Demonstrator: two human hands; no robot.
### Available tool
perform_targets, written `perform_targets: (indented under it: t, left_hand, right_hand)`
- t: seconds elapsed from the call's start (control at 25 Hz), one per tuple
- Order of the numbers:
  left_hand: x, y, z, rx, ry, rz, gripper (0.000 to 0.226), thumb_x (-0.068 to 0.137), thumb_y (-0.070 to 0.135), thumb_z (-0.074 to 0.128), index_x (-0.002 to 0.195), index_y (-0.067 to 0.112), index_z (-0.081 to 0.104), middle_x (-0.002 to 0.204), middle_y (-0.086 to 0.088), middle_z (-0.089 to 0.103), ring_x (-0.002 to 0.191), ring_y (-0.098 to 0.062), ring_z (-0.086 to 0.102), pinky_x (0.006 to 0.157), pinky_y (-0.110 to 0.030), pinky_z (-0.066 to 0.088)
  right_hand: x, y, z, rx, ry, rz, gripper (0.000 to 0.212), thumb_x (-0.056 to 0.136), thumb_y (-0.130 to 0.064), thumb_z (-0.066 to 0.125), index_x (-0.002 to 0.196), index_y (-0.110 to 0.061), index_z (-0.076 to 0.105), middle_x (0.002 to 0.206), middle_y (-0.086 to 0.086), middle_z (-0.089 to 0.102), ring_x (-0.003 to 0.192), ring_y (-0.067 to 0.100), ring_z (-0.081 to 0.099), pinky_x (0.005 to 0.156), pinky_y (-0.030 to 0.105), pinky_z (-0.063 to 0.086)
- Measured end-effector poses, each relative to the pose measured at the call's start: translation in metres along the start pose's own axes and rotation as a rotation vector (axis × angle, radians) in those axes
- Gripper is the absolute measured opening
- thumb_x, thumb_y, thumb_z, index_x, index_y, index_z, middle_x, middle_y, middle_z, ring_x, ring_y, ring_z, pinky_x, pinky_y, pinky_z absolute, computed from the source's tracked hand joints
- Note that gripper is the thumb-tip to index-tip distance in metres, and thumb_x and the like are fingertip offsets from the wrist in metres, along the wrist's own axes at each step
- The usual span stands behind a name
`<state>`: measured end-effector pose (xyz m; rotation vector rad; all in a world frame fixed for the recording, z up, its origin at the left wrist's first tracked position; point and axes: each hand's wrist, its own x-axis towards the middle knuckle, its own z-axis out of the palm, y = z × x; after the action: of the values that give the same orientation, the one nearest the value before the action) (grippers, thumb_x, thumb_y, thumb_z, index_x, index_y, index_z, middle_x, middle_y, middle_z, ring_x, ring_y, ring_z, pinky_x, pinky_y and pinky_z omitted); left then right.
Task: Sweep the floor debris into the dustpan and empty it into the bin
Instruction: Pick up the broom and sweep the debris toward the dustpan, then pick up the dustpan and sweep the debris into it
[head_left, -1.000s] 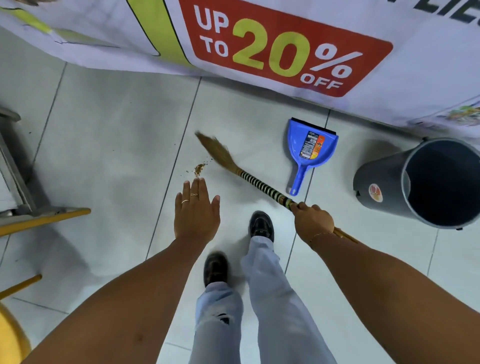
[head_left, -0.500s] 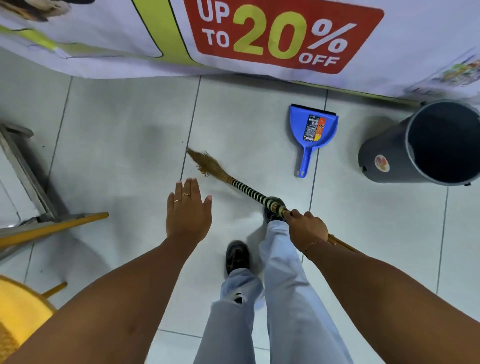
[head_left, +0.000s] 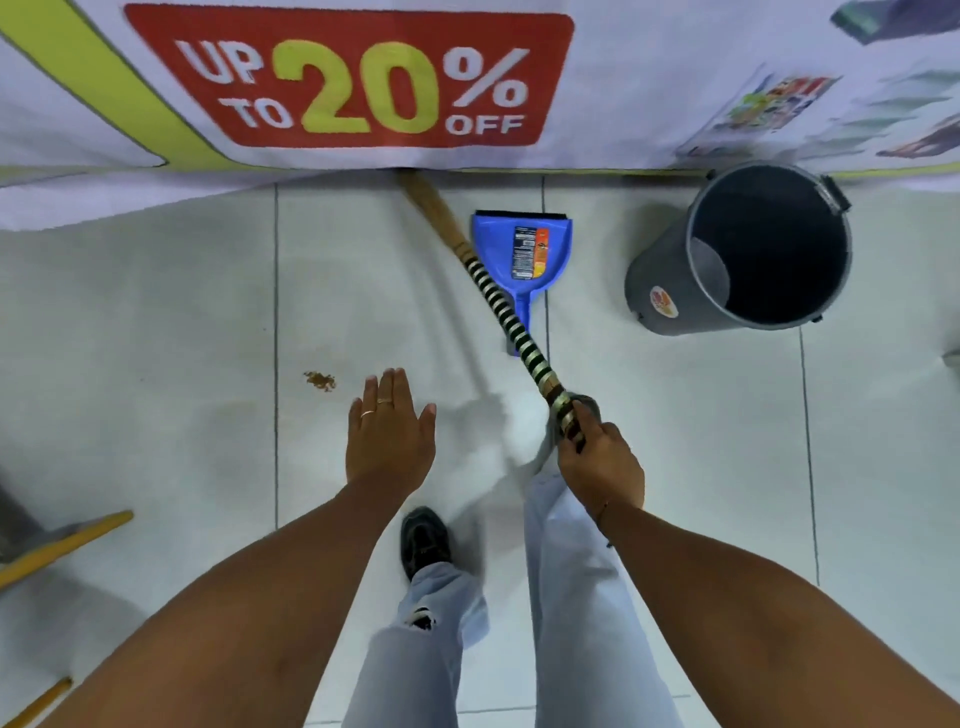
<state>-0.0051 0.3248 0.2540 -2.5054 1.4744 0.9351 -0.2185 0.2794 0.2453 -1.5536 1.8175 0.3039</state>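
Observation:
My right hand (head_left: 597, 462) grips the striped handle of a straw broom (head_left: 498, 301). Its bristle end points up toward the banner, crossing the left edge of the blue dustpan (head_left: 524, 249). The dustpan lies flat on the white tiles, handle toward me. A small pile of brown debris (head_left: 320, 380) sits on the floor left of my left hand (head_left: 389, 431), which hovers flat with fingers apart and holds nothing. The grey bin (head_left: 748, 249) stands right of the dustpan, and what I see of its inside is dark and bare.
A large sale banner (head_left: 348, 78) hangs along the far edge of the floor. Yellow furniture legs (head_left: 62, 540) and a grey frame stand at the left. My two feet are on the tiles below my hands.
The broom head has swung from the left near the debris up and right, now beside the dustpan. The debris pile, hidden half a second ago, shows again. I have stepped closer to the banner.

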Motion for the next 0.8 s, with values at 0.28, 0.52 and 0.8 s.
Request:
perform_targets:
  t: [0.28, 0.52, 0.8]
  left_hand:
    - [0.141, 0.155, 0.046, -0.103, -0.058, -0.043, 0.064, 0.097, 0.033, 0.039, 0.146, -0.001, 0.016, 0.153, -0.021, 0.026, 0.144, -0.034, 0.019, 0.118, -0.045, 0.019]
    - [0.236, 0.212, 0.134, -0.273, -0.139, -0.169, 0.064, 0.094, 0.029, 0.047, 0.145, 0.002, 0.02, 0.151, -0.019, 0.03, 0.14, -0.033, 0.028, 0.115, -0.044, 0.025]
    - [0.342, 0.189, 0.254, -0.276, 0.014, -0.539, 0.083, 0.084, 0.025, 0.061, 0.145, -0.003, 0.012, 0.149, -0.021, 0.031, 0.137, -0.037, 0.032, 0.115, -0.045, 0.029]
  right_hand:
    - [0.141, 0.052, -0.066, 0.268, 0.05, 0.349, 0.036, 0.089, -0.034, 0.047, 0.123, -0.023, 0.05, 0.107, 0.016, 0.065, 0.099, 0.037, 0.06, 0.081, 0.039, 0.048]
    - [0.255, 0.088, -0.04, 0.144, 0.031, 0.245, 0.038, 0.096, -0.033, 0.045, 0.127, -0.011, 0.044, 0.117, 0.018, 0.059, 0.102, 0.04, 0.06, 0.082, 0.043, 0.05]
    - [0.351, 0.129, 0.056, 0.107, 0.011, 0.172, 0.03, 0.094, -0.011, 0.052, 0.12, 0.001, 0.045, 0.118, 0.019, 0.059, 0.106, 0.037, 0.059, 0.085, 0.041, 0.049]
